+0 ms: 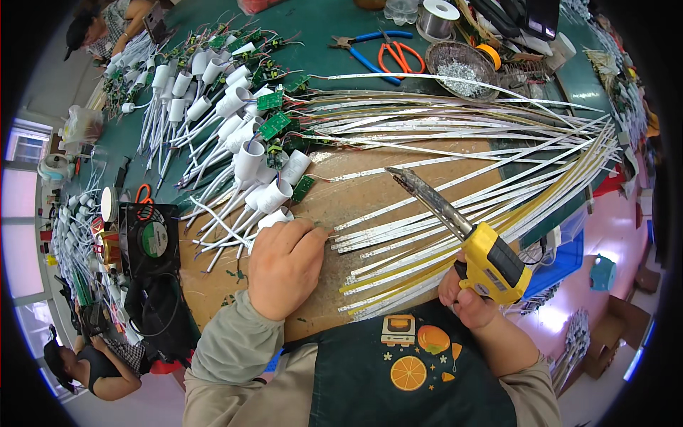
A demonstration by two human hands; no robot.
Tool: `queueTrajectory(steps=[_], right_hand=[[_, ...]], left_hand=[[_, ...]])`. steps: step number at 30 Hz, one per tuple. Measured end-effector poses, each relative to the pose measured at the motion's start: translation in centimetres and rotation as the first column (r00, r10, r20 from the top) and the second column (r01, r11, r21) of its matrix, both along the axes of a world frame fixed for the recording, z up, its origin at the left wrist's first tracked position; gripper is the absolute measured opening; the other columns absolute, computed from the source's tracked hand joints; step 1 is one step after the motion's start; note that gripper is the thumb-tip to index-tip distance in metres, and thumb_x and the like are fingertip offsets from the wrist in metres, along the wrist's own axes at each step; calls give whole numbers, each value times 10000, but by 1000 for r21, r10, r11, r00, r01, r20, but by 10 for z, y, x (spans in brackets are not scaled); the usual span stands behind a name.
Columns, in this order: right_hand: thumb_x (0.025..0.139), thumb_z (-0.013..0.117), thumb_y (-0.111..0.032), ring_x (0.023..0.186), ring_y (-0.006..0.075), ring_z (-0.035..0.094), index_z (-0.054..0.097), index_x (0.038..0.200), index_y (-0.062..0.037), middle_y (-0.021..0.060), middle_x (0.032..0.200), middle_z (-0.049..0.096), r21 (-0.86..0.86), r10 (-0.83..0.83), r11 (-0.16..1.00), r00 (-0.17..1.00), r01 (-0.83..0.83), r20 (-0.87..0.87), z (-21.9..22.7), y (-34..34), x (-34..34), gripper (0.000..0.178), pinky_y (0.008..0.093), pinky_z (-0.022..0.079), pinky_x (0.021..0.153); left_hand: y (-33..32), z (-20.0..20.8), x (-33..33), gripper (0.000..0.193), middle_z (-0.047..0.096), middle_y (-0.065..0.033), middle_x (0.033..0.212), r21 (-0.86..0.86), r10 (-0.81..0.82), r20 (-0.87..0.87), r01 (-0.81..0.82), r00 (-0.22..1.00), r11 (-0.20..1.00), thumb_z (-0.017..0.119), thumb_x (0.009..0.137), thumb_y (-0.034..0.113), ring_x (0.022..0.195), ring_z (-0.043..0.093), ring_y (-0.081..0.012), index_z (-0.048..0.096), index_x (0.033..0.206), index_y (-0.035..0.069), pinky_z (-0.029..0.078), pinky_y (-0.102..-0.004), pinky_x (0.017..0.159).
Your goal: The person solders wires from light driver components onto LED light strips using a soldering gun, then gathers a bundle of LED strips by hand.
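Far left edge: small black fan [149,238] with a green round label, sitting on the bench edge, orange-handled scissors [143,193] just above it. Other people at the far left, top and bottom corners, faces not described.

Next right: pile of white plastic tubes [235,149] with white cables, mixed with small green circuit boards [272,125], spread across green mat and onto the brown board [334,199].

Left hand [283,265]: knuckles up, fingers curled down onto the board at the near end of a white tube and the tip of a strip. Fingertips pinched together on something small there, cannot tell exactly what; looks like a strip end or wire.

Center to right: fan of long thin light strips [462,142], white and some yellow, ends bunched near the left hand, spreading out toward the right edge of the table. They lie flat, overlapping, touching each other.

Top center: blue-handled pliers [370,50], red scissors [400,55], solder spool [439,18], round dish of metal scraps [461,67].

Right hand [466,295]: fist clamped on the grip of a yellow soldering gun [491,263]. Gun has yellow body, black panel, long metal barrel pointing up-left, dark tip above the strips at board center, well apart from left hand. Tip contact with strips: cannot tell.
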State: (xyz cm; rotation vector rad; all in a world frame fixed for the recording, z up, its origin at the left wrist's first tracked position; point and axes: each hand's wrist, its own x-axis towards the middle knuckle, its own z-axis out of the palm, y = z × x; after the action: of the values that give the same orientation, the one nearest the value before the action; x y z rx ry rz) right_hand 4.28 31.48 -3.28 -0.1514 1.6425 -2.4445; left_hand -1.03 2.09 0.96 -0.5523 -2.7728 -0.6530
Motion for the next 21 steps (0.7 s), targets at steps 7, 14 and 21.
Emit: queueTrajectory(steps=[7,14,21], right_hand=[[882,690,-278,578,137,478,385,1368,-1,55,697,505,11,5,1000,1000,-5,-2,2,-1,-1,637,273,430,527],[883,689,-283,571,137,471,397,1341,11,54,695,500,30,-23,999,1000,22,5,2,1,5,617,277,429,516],[839,694,-93,658,140,564,622,930,-16,68,756,591,250,183,946,975,-209,124,18,6,12,139,276,445,583]], left_hand=[[3,4,1,215,631,-59,953,-95,-11,15,13,1000,995,717,708,5,827,586,-260,671,907,73,450,-370,730],[2,0,-3,257,622,-65,935,-104,-74,-67,67,995,992,713,686,-5,859,599,-262,662,930,56,448,-378,752],[-2,-3,-5,277,618,-62,894,-82,-92,-68,87,993,993,721,663,-8,838,601,-259,662,926,55,443,-376,752]])
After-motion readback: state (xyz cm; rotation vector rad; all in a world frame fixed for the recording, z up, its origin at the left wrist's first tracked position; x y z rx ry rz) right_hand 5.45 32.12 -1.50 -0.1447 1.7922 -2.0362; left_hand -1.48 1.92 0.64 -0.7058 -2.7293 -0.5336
